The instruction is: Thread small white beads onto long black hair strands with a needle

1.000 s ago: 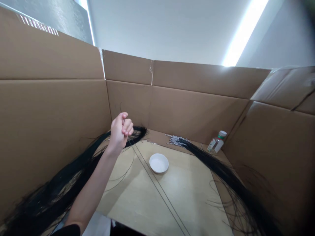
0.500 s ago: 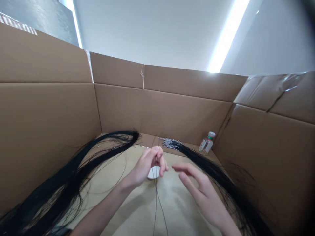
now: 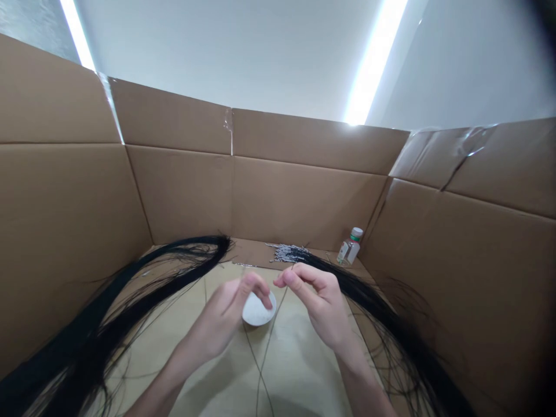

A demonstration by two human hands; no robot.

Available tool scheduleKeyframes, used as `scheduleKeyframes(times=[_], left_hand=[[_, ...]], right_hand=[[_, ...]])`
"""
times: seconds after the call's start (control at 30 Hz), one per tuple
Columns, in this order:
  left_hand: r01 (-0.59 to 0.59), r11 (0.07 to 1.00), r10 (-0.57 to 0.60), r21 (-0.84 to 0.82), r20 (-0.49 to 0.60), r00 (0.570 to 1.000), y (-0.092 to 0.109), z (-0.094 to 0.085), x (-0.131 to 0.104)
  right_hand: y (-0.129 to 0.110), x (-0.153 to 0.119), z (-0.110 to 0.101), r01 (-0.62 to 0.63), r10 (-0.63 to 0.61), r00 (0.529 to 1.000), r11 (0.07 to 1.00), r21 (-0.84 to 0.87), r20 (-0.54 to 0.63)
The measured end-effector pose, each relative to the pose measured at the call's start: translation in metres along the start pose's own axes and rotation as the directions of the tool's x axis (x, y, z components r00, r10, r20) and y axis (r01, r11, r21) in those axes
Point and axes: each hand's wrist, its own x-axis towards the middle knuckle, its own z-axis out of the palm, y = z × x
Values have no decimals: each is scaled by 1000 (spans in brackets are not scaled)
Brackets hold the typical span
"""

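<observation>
Thin dark strands [image 3: 259, 370] cross in the middle, below my hands. My left hand [image 3: 237, 301] is closed, its curled fingers above a round white dish [image 3: 259, 310], with one strand running up to it. My right hand [image 3: 315, 292] pinches another strand between thumb and forefinger, a little right of the dish. The two hands are apart. Behind my right hand, a long black bundle of strands [image 3: 373, 295] ends in silvery-white tips [image 3: 289, 253]. Another black bundle [image 3: 174, 278] curves along the left side.
Tall cardboard walls [image 3: 304, 197] stand at the back, left and right. A small clear bottle with a white cap [image 3: 350, 248] is in the back right corner. A pale board [image 3: 304, 370] lies under my hands.
My right hand has moved in and closed from an open pose onto a strand. The strands have spread apart between the hands, and more of the white dish shows. The view has shifted right.
</observation>
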Motion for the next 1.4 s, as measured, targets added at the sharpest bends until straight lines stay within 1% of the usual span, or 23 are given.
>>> scheduleKeyframes(times=[0.03, 0.07, 0.1, 0.13, 0.2, 0.3, 0.37, 0.43, 0.5, 0.6, 0.77, 0.8, 0.87, 0.93, 0.97, 1.03, 1.07, 1.17, 1.23, 1.27, 1.3, 1.37, 1.4], left_hand=[[-5, 1000, 7, 25, -91, 996, -2, -4, 1], [-9, 999, 14, 36, -149, 989, -3, -6, 2], [-10, 999, 17, 39, -167, 986, -3, -7, 3], [-9, 999, 14, 32, -147, 989, -3, -6, 4], [1, 1000, -1, -3, -48, 999, -1, 0, 4], [19, 997, -13, -78, 86, 996, 0, 12, 5], [27, 993, -12, -112, 137, 990, -2, 17, 4], [52, 989, -28, -135, 173, 985, -6, 18, 4], [91, 983, -57, -159, 208, 976, -10, 16, 3], [136, 976, -90, -169, 257, 962, -14, 13, 2], [206, 963, -145, -173, 311, 939, -20, 11, 2], [213, 960, -147, -183, 320, 936, -21, 11, 2], [241, 949, -164, -205, 331, 929, -22, 11, 3], [260, 936, -180, -237, 312, 933, -22, 11, 4], [248, 936, -171, -252, 291, 941, -21, 10, 5], [173, 952, -110, -253, 245, 963, -19, 7, 7], [130, 963, -72, -236, 239, 968, -18, 6, 7], [54, 985, -4, -163, 291, 957, -15, 6, 7], [29, 992, 7, -119, 288, 958, -14, 9, 6], [10, 995, 14, -96, 251, 968, -14, 9, 7], [-8, 997, 23, -78, 193, 981, -14, 10, 7], [-49, 995, 52, -86, 26, 998, -11, 6, 10], [-76, 990, 68, -120, -70, 995, -8, 3, 12]], right_hand=[[0, -2, -2, 5, -5, 1000, 999, -45, 13], [1, -3, -3, 5, 0, 999, 997, -79, 51], [1, -4, -3, -2, 12, 995, 995, -104, 100], [1, -6, -2, -8, 27, 989, 992, -125, 146], [2, -7, 2, -19, 52, 978, 986, -163, 200], [4, -7, 9, -26, 70, 973, 980, -196, 218], [6, -7, 11, -37, 80, 969, 983, -179, 235], [10, -6, 12, -72, 99, 958, 992, -108, 269], [15, -6, 12, -134, 119, 939, 991, 27, 321], [25, -6, 13, -228, 139, 916, 952, 205, 376], [38, -9, 19, -353, 185, 867, 883, 309, 462], [40, -10, 20, -369, 191, 864, 869, 329, 466], [42, -12, 23, -375, 192, 872, 854, 361, 451], [44, -15, 24, -370, 195, 881, 852, 371, 431], [44, -16, 25, -375, 204, 882, 850, 369, 426], [45, -18, 24, -390, 224, 878, 847, 362, 422], [45, -18, 24, -396, 232, 876, 847, 356, 422], [42, -20, 24, -391, 240, 878, 858, 334, 413], [40, -23, 23, -373, 235, 892, 866, 334, 387], [40, -25, 22, -364, 232, 898, 868, 338, 373], [40, -27, 20, -357, 228, 904, 869, 343, 362], [40, -32, 16, -325, 210, 923, 875, 359, 324], [40, -34, 14, -282, 183, 944, 878, 388, 273]])
